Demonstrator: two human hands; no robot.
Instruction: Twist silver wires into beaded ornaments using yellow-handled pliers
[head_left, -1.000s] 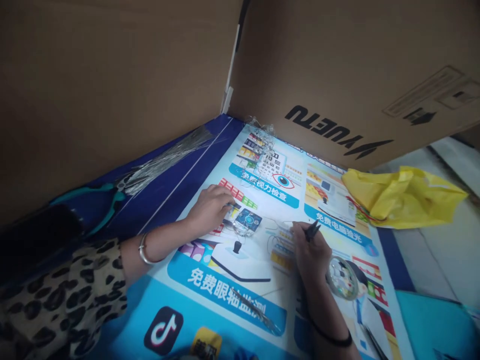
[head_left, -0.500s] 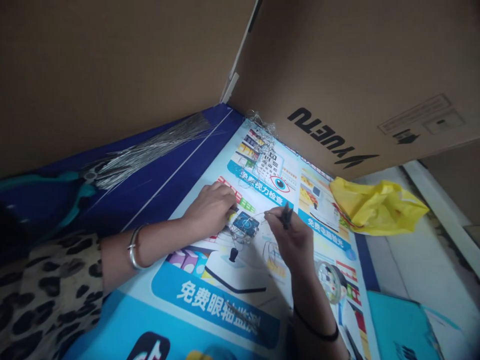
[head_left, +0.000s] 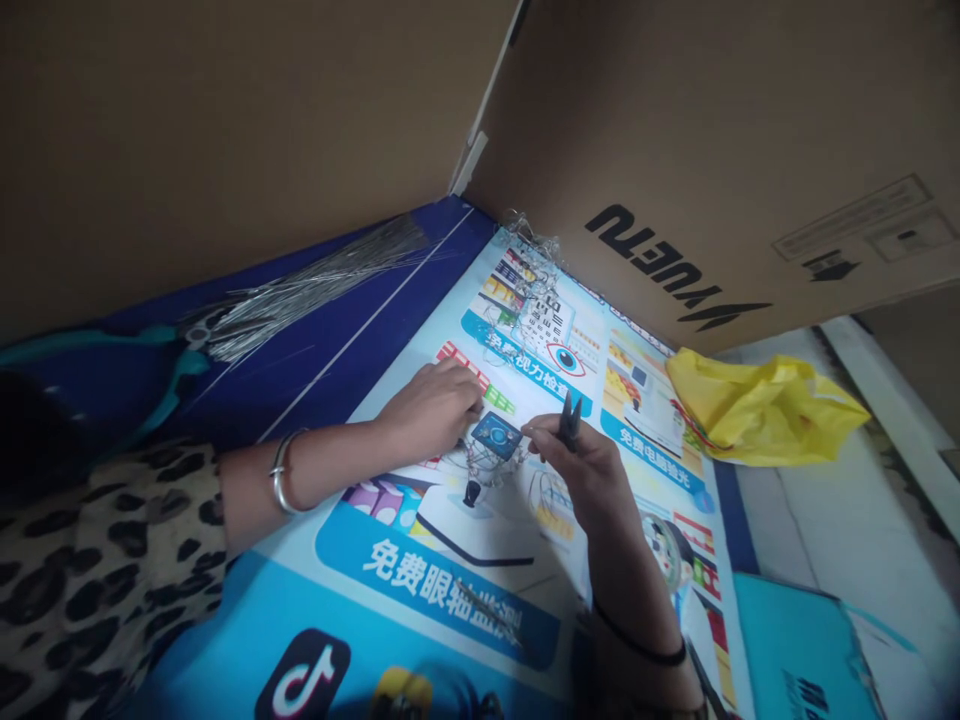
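My left hand (head_left: 439, 405) lies over the printed sheet with its fingers closed on the edge of a thin silver wire piece (head_left: 491, 463), bent into loops. My right hand (head_left: 589, 470) is closed around small dark-jawed pliers (head_left: 570, 420), whose tips point upward, away from the wire. Its thumb and forefinger are pinched together just right of the wire piece. Whether they grip a strand is too fine to make out. The pliers' handles are hidden in the palm.
A bundle of straight wires (head_left: 322, 285) lies on the blue surface at left, beside teal-handled scissors or pliers (head_left: 176, 365). Tangled wire (head_left: 532, 260) sits at the far end. A roll of clear tape (head_left: 664, 550), yellow bag (head_left: 765, 410) and cardboard walls (head_left: 675, 120) stand around.
My right fingertips have come slightly closer to the wire piece, and the pliers' tips show more upright and apart. The whole view has shifted a little.
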